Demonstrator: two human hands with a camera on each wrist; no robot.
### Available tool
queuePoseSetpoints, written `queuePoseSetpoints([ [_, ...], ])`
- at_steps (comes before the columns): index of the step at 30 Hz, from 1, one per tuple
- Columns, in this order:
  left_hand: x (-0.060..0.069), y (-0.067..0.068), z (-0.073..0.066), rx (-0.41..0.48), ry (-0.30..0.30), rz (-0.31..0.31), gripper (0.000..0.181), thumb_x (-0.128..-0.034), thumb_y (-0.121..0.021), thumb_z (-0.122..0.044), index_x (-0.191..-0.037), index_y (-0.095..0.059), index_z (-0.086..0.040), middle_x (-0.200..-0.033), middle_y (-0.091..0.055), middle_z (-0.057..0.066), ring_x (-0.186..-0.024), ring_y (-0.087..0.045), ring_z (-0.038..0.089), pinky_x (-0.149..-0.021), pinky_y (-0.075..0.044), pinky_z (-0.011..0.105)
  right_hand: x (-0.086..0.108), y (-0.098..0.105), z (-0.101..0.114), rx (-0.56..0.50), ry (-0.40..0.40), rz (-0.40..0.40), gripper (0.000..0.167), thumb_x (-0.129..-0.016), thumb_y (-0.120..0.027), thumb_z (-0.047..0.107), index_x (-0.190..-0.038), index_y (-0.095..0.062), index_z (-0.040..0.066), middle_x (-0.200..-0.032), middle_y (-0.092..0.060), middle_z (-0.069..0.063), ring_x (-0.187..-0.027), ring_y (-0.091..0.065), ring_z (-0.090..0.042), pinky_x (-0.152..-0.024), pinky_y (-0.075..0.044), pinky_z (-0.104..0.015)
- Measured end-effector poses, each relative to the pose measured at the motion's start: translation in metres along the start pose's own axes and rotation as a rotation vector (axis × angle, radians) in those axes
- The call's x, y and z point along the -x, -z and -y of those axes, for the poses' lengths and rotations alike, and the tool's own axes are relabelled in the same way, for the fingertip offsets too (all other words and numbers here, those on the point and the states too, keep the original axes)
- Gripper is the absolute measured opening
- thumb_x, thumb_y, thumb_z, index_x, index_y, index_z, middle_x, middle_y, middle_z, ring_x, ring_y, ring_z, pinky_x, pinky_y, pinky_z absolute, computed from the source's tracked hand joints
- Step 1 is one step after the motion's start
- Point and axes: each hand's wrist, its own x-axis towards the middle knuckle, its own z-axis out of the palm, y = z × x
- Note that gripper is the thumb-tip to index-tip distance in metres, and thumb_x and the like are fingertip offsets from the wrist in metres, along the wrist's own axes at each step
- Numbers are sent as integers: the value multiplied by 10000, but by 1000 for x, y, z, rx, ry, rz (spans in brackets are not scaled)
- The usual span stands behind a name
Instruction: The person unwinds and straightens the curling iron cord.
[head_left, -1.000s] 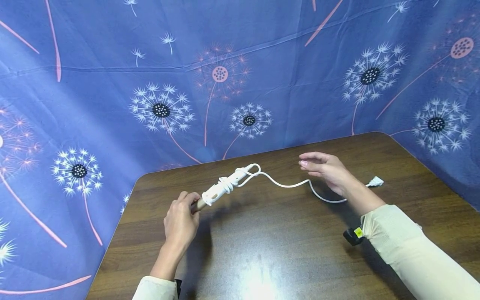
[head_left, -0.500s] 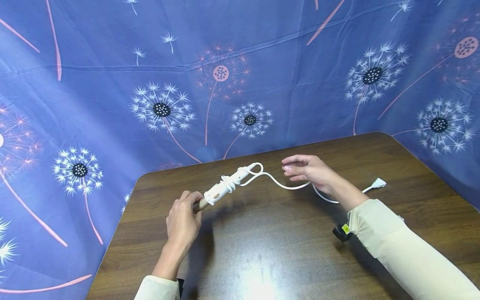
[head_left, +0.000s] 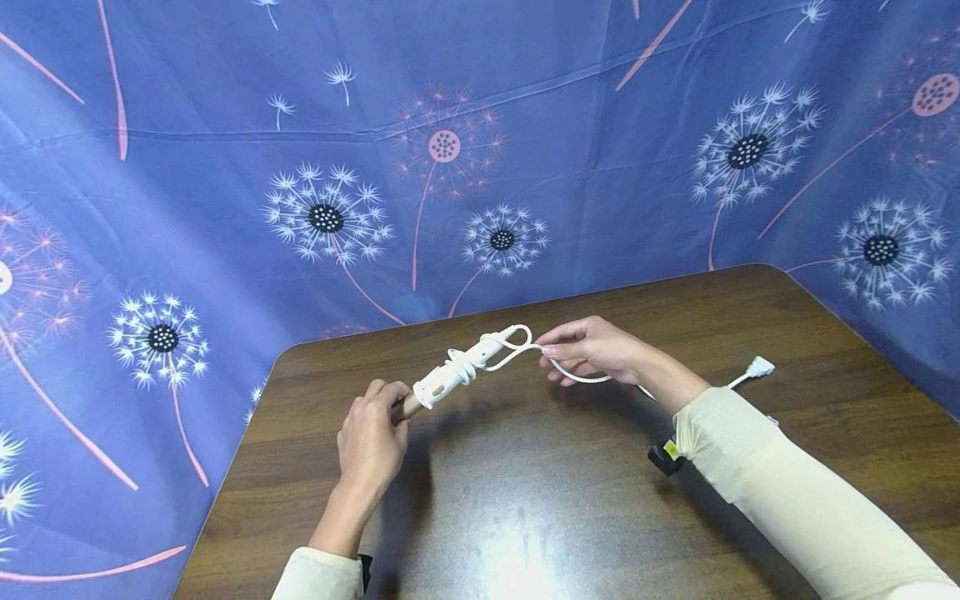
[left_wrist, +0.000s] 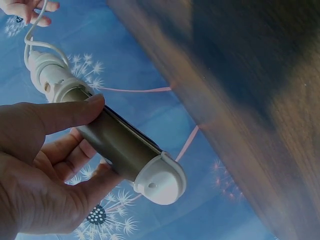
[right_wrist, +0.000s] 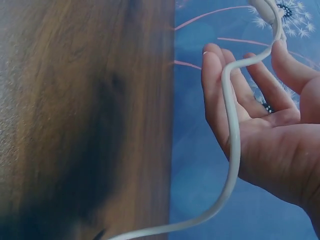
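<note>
My left hand (head_left: pixel 369 446) holds a curling iron (head_left: pixel 441 383) by its brown barrel, with the white handle slanting up and right. The left wrist view shows thumb and fingers of the left hand (left_wrist: pixel 47 165) around the barrel (left_wrist: pixel 120 142), above its white end cap (left_wrist: pixel 162 182). White cord (head_left: pixel 512 356) is looped around the handle. At the right, my right hand (head_left: pixel 603 350) has its fingertips at the cord. In the right wrist view the cord (right_wrist: pixel 234 135) runs across the spread fingers of the right hand (right_wrist: pixel 270 135), its thumb tip beside the cord.
The cord's white plug (head_left: pixel 760 367) lies on the brown wooden table (head_left: pixel 540 483), right of the right forearm. A blue cloth with dandelion prints (head_left: pixel 570 192) hangs behind the table's rear edge. Small black devices sit at both sleeves.
My right hand has moved left along the cord to a place near the handle's end. The left hand keeps its hold on the barrel, with a slight shift right.
</note>
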Motion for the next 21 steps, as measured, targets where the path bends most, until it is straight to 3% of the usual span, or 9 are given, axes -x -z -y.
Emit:
queuePoseSetpoints([
  [5, -1, 0, -1, 5, -6, 2, 409, -651, -789, 65, -981, -699, -159, -915, -635, -18, -801, -607, 267, -563, -485, 476, -3, -4, 5, 42, -36, -21, 340, -922, -644, 154, -1174, -621, -73, -947, -698, -188, -795, -705, -289, -743, -569, -401],
  [12, -1, 0, -1, 13, -8, -2, 420, -650, -789, 70, -996, -694, -147, -926, -632, -2, -805, -606, 270, -571, -488, 473, -8, -6, 9, 103, -86, -56, 335, -914, -645, 117, -1129, -612, -138, -851, -693, -201, -695, -700, -234, -681, -575, -388],
  [21, 3, -1, -3, 35, -47, -4, 428, -645, -800, 74, -987, -687, -157, -910, -623, -22, -788, -596, 241, -534, -471, 440, -16, 3, 8, 182, -158, -197, 243, -925, -625, 82, -1065, -648, -115, -744, -684, -158, -580, -679, -202, -539, -551, -300],
])
